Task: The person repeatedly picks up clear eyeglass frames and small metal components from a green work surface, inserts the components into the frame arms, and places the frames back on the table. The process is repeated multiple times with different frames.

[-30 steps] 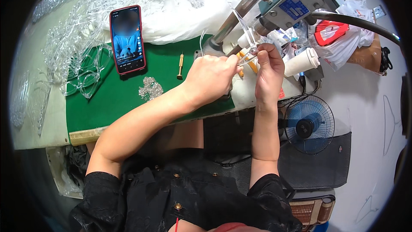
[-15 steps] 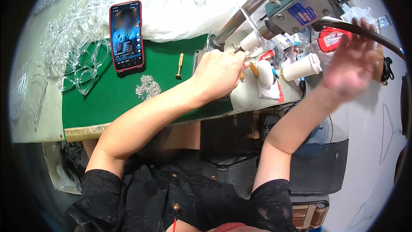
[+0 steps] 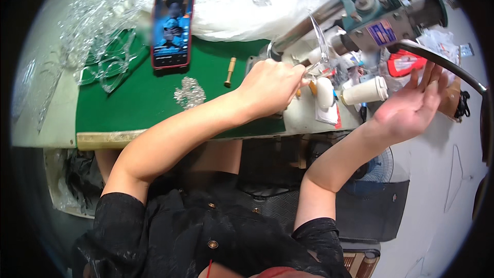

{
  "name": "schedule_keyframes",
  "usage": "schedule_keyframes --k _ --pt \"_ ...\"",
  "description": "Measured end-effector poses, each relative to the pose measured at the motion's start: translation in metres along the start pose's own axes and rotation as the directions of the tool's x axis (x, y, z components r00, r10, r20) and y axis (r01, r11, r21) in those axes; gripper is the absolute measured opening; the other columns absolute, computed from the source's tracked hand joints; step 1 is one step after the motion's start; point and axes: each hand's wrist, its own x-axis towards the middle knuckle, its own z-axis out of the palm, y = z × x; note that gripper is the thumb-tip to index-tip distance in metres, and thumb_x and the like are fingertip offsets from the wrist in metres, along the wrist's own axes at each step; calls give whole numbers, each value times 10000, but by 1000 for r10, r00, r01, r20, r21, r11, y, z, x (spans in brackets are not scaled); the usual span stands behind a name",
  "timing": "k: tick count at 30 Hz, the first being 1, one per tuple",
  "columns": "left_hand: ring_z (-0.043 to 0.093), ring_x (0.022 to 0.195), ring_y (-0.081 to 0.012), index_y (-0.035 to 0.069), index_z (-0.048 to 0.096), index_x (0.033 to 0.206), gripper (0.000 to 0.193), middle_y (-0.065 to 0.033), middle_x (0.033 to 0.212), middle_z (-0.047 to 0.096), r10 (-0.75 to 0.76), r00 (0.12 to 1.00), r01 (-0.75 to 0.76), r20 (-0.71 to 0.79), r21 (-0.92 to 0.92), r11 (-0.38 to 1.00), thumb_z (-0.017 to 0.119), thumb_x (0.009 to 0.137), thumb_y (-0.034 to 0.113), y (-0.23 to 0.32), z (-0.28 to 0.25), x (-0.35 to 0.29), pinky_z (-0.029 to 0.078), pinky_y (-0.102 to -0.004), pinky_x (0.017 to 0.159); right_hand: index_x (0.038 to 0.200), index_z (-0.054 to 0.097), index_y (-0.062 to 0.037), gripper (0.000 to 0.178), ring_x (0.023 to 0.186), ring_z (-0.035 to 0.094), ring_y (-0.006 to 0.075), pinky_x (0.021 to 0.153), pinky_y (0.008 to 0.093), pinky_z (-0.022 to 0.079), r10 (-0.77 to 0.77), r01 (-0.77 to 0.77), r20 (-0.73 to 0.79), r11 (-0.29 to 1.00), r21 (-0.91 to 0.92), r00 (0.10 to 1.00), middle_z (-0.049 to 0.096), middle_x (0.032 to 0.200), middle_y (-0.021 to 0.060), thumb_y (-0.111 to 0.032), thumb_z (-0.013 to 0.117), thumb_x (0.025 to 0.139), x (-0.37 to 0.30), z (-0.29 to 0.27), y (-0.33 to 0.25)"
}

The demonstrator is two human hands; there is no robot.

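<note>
My left hand (image 3: 272,88) is closed at the base of the green and steel hand press (image 3: 378,25). Its fingers pinch a clear plastic eyeglass frame (image 3: 322,41), part of which sticks up beside the press column; my hand hides the rest. My right hand (image 3: 411,104) is raised with fingers stretched out and palm showing, up against or just under the curved black lever (image 3: 442,62) of the press. I cannot tell whether it touches. A pile of small shiny metal parts (image 3: 190,93) lies on the green mat (image 3: 149,118), near a brass-coloured screwdriver (image 3: 230,72).
A phone (image 3: 173,28) in a red case stands at the mat's back edge. Left of it lie several clear eyeglass frames (image 3: 114,64), with clear plastic wrap (image 3: 242,5) behind. A white cup (image 3: 365,90), a white oval case (image 3: 324,92) and a red item (image 3: 404,62) crowd the right side.
My right hand has come down and slightly left, its fingers still stretched out. The lever has shifted little. My left hand stays at the press; the whole view has shifted slightly.
</note>
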Motion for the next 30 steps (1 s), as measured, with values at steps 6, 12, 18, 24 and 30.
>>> schedule_keyframes --k 6,12,18,24,30 --pt "649 836 -240 21 661 978 189 -117 898 675 -163 987 142 -1 -485 863 585 886 168 -31 -138 -141 497 -346 758 1292 417 44 469 1179 477 231 1018 342 353 354 -352 43 935 -52 934 493 1250 140 67 528 838 -176 -3 42" --pt "653 836 -227 -10 587 981 294 -139 903 643 -719 625 554 -305 -475 684 514 969 275 17 -369 -344 546 -340 741 1154 488 1 260 1026 467 163 859 278 381 495 -424 141 834 -352 857 465 1166 89 -3 520 896 -245 -28 32" --pt "638 883 -201 12 536 1085 328 -99 900 628 -775 504 524 -381 -579 625 477 990 320 -24 -390 -360 533 -345 785 1071 503 -5 200 1006 458 168 862 275 370 448 -360 232 869 -338 864 454 1115 88 31 524 875 -233 3 33" --pt "677 798 -201 -36 561 1157 397 -154 930 664 -919 227 499 -323 -772 394 486 986 314 -74 -377 -330 575 -259 695 987 522 -22 142 959 454 150 860 268 361 453 -370 301 881 -294 839 460 1067 71 54 508 868 -241 12 25" --pt "467 509 -71 -9 582 1098 352 -72 756 613 -996 52 729 -77 -678 90 535 955 309 -99 -391 -294 359 -172 436 935 531 -38 128 958 458 148 874 273 362 474 -402 259 870 -286 841 467 1070 70 62 499 862 -243 2 19"
